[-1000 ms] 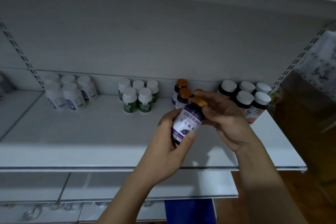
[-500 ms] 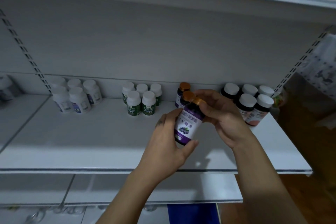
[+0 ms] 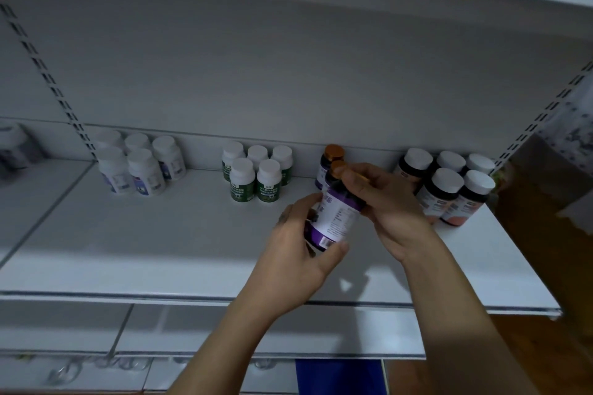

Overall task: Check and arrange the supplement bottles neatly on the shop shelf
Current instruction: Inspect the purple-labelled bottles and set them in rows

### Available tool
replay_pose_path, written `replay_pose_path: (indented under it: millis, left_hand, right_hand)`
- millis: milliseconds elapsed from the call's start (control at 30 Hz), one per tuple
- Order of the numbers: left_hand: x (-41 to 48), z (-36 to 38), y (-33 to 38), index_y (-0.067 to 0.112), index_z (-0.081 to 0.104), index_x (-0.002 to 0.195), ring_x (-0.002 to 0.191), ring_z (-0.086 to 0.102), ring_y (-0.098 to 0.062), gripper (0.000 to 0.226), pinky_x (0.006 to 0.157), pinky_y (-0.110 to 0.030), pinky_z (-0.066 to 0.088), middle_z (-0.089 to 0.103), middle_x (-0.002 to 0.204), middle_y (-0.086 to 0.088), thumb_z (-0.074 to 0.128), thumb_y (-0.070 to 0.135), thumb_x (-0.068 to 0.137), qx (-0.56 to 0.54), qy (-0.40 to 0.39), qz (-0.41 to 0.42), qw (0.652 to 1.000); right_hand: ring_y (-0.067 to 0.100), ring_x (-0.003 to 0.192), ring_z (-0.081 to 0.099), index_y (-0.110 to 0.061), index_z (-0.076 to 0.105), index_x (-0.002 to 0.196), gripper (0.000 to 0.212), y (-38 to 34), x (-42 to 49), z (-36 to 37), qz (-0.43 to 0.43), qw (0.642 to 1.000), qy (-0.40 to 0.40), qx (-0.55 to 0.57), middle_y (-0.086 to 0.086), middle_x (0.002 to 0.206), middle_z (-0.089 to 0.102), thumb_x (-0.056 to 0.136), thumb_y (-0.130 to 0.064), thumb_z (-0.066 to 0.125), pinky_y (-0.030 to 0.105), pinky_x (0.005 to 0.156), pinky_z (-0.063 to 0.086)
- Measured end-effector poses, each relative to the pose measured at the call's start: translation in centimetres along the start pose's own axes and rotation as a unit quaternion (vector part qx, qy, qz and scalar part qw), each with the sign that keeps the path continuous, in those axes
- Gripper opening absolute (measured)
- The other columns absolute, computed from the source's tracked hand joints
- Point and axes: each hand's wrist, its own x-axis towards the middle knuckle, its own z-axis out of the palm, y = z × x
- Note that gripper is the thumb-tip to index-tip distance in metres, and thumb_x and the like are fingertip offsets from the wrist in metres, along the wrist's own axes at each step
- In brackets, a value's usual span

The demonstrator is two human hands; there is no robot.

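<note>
Purple-label bottle (image 3: 335,218): head view, held tilted above shelf (image 3: 154,250), just in front of orange-capped bottles (image 3: 332,154); fine print faces camera, likely for label check. Left hand (image 3: 296,255): fingers and thumb wrapped round lower body. Right hand (image 3: 386,202): curled over cap end, gripping top. Neither hand slack.

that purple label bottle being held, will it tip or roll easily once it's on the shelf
The purple-label bottle looks rigid: the left hand and right hand grip it without denting it. It is tall and narrow, so probably tippy if nudged near its cap. Round-bodied, it would likely roll if laid on the flat shelf.
</note>
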Motion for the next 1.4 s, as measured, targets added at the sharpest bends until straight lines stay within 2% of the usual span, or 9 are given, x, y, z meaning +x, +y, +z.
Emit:
replay_pose_path:
  millis: [167,367,467,633,800,1000,1133,1267,1400]
  left_hand:
    - [-0.1,-0.1,0.0,0.04,0.036,0.131,0.081,0.061,-0.005,0.034,0.072,-0.025,0.052,0.063,0.096,0.016,0.047,0.031,0.099,-0.124,-0.028,-0.033,0.991]
    - [0.1,-0.3,-0.3,0.032,0.049,0.123,0.081,0.062,-0.025,0.036,0.061,-0.032,0.046,0.067,0.091,0.007,0.039,0.035,0.088,-0.227,-0.028,-0.096,0.969]
    - [0.3,-0.6,-0.4,0.031,0.051,0.117,0.079,0.065,-0.016,0.033,0.061,-0.031,0.046,0.067,0.089,0.01,0.052,0.033,0.085,-0.238,-0.037,-0.096,0.966]
    - [0.5,-0.7,-0.6,0.034,0.047,0.124,0.087,0.066,-0.009,0.063,0.077,-0.031,0.056,0.066,0.1,0.01,0.083,0.026,0.073,-0.144,-0.038,-0.071,0.986]
    - [0.5,-0.3,-1.5,0.028,0.05,0.125,0.084,0.063,-0.012,0.066,0.074,-0.028,0.053,0.065,0.101,0.011,0.082,0.036,0.068,-0.105,-0.016,-0.079,0.991]
    - [0.6,-0.7,-1.9,0.037,0.055,0.12,0.088,0.058,-0.003,0.053,0.072,-0.026,0.053,0.057,0.109,0.002,0.077,0.035,0.071,-0.076,0.018,-0.071,0.994]
    - [0.2,-0.7,-1.5,0.03,0.045,0.133,0.093,0.064,-0.008,0.054,0.074,-0.03,0.054,0.065,0.109,0.009,0.063,0.038,0.083,-0.155,-0.017,-0.077,0.985]
    - [-0.1,-0.5,-1.0,0.03,0.037,0.137,0.083,0.064,-0.003,0.053,0.071,-0.03,0.054,0.063,0.108,0.006,0.055,0.039,0.088,-0.179,-0.067,-0.066,0.979]
    - [-0.4,-0.4,-0.6,0.033,0.046,0.127,0.093,0.065,-0.02,0.046,0.07,-0.036,0.054,0.066,0.101,0.006,0.059,0.039,0.083,-0.218,-0.073,-0.085,0.97]
  right_hand:
    - [0.024,0.102,0.065,-0.014,0.072,0.101,0.031,0.8,0.5,-0.7,0.031,0.994,-0.052,0.093,0.007,0.102,0.07,0.075,-0.029,0.068,0.034,0.084,0.056]
    - [0.035,0.12,0.058,-0.005,0.062,0.125,0.065,1.7,1.1,-1.4,0.015,0.981,-0.115,0.155,0.022,0.13,0.06,0.067,-0.026,0.083,0.044,0.097,0.05]
    - [0.03,0.108,0.063,-0.011,0.069,0.115,0.058,1.7,1.1,-1.1,0.013,0.983,-0.099,0.156,0.017,0.119,0.066,0.061,-0.025,0.087,0.038,0.087,0.055]
    - [0.016,0.084,0.067,-0.015,0.07,0.097,0.031,0.8,1.2,0.2,0.022,0.995,-0.007,0.094,0.003,0.092,0.072,0.067,-0.014,0.08,0.029,0.071,0.053]
    - [0.016,0.079,0.067,-0.015,0.074,0.084,0.03,0.3,1.1,1.3,0.034,0.998,0.049,0.032,0.011,0.093,0.07,0.06,-0.034,0.076,0.029,0.067,0.053]
    - [0.009,0.073,0.068,-0.024,0.075,0.065,0.009,0.2,0.9,1.3,0.025,0.999,0.018,0.008,-0.003,0.076,0.073,0.07,-0.031,0.071,0.025,0.065,0.054]
    - [0.02,0.1,0.066,-0.022,0.079,0.088,0.022,0.2,0.8,0.7,0.033,0.998,-0.007,0.045,0.005,0.102,0.074,0.071,-0.031,0.068,0.04,0.089,0.05]
    - [0.027,0.104,0.063,-0.01,0.069,0.11,0.038,0.4,0.8,-0.2,0.03,0.997,0.005,0.07,0.018,0.118,0.067,0.074,-0.023,0.066,0.041,0.085,0.049]
    - [0.024,0.102,0.063,-0.01,0.068,0.113,0.04,0.4,0.5,-0.6,0.025,0.996,-0.005,0.08,0.018,0.119,0.066,0.074,-0.018,0.07,0.039,0.081,0.046]
